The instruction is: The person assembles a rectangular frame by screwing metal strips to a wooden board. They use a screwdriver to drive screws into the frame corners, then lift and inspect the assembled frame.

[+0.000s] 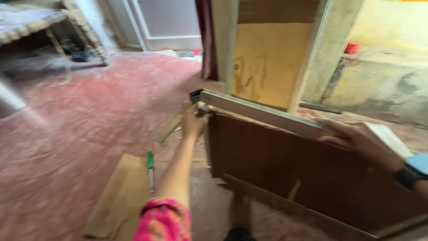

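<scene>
Head view showed a brown panel (285, 165) standing on edge on the red floor (89, 125). The left hand (194, 122) gripped its far corner, and the right hand (356, 138) clasped its top edge. A green screwdriver (150, 169) lay beside a cardboard strip (118, 196) nearby.

Standing upright dead ahead, dark wooden panel (303, 174) with pale rail (263, 114) along its top, blocking reach beyond. Lying low on red floor (89, 116) to the left: cardboard sheet (118, 196), green screwdriver (150, 172). Leaving open room further left. Closing off behind: doorframe (312, 58).
</scene>
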